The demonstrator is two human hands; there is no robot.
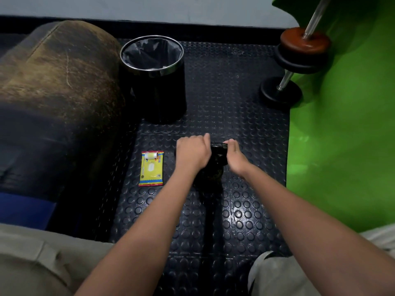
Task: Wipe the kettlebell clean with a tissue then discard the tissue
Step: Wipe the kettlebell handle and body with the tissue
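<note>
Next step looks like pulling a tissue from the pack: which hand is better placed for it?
Left, probably. The left hand is on the kettlebell right beside the tissue pack, which lies to its left. The right hand would have to cross over the kettlebell.

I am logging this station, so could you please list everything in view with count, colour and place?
kettlebell: one, black, on the floor mat between both hands
tissue pack: one, yellow and red, left of the kettlebell
bin: one, black with a steel rim and dark liner, behind the pack
weight plates: several, black and red-brown, on steel bars, far right
padded roll: one, worn brown, left
left hand: grip curled at the kettlebell
right hand: on its handle
</note>
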